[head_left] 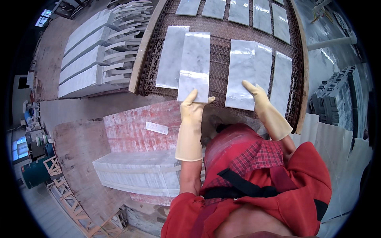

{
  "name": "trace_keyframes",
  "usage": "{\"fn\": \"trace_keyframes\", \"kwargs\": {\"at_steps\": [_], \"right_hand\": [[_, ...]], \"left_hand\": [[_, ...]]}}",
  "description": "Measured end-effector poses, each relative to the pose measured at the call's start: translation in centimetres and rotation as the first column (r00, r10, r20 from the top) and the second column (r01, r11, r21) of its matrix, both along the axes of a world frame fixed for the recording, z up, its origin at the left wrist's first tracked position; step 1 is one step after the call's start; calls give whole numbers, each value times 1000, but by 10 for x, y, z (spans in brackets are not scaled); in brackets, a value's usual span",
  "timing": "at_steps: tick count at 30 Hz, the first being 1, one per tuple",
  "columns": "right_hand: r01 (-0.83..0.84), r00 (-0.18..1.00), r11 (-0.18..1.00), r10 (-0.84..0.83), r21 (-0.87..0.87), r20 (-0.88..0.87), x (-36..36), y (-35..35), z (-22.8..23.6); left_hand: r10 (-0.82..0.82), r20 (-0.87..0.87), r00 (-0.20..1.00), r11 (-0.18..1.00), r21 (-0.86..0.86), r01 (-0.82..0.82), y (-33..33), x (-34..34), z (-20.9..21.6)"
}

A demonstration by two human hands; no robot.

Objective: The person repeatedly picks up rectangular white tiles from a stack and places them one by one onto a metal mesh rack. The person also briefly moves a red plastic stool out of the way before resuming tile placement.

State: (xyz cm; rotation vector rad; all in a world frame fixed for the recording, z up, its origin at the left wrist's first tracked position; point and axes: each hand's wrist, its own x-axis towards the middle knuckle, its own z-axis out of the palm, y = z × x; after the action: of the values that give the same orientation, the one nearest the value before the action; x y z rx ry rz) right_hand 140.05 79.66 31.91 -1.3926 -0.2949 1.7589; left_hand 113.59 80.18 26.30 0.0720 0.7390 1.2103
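Both my hands wear cream rubber gloves. My left hand [192, 107] grips the near end of a grey-white polished marble tile [194, 59], one digit on top and another showing past its right edge. That tile partly overlaps another marble tile [170, 59] to its left. My right hand [258, 97] is closed on the lower right edge of a second marble tile [240, 71], thumb on its face, other fingers hidden. This one overlaps a tile [262, 63] behind it. A further tile [281, 79] lies to the right on the brown mesh conveyor [218, 51].
Several more tiles [238, 12] lie farther up the conveyor, between wooden side rails [145, 47]. Strapped tile stacks [83, 59] stand at left. Nearer me are a white-grey stack [139, 168] and a small offcut [156, 127] on a reddish board. Dark tile stacks [335, 99] stand right.
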Motion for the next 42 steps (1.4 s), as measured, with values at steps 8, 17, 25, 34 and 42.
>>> {"fn": "trace_keyframes", "kwargs": {"at_steps": [8, 17, 25, 34, 42], "right_hand": [[61, 989, 996, -69, 65, 134, -11, 33, -29], [-22, 999, 999, 20, 44, 30, 1, 44, -65], [-39, 979, 988, 7, 150, 205, -11, 38, -47], [-116, 990, 977, 99, 179, 97, -1, 47, -69], [-297, 717, 952, 276, -77, 640, 0, 44, 0]], "left_hand": [[-86, 64, 994, 992, -85, 91, 64, 21, -37], [31, 124, 992, 959, -282, 6, 63, 19, -29], [93, -19, 995, 980, -173, -95, 15, 14, 0], [152, -249, 956, 963, -179, -200, -67, -5, -2], [152, -199, 968, 955, -223, -196, -120, -18, -22]]}}
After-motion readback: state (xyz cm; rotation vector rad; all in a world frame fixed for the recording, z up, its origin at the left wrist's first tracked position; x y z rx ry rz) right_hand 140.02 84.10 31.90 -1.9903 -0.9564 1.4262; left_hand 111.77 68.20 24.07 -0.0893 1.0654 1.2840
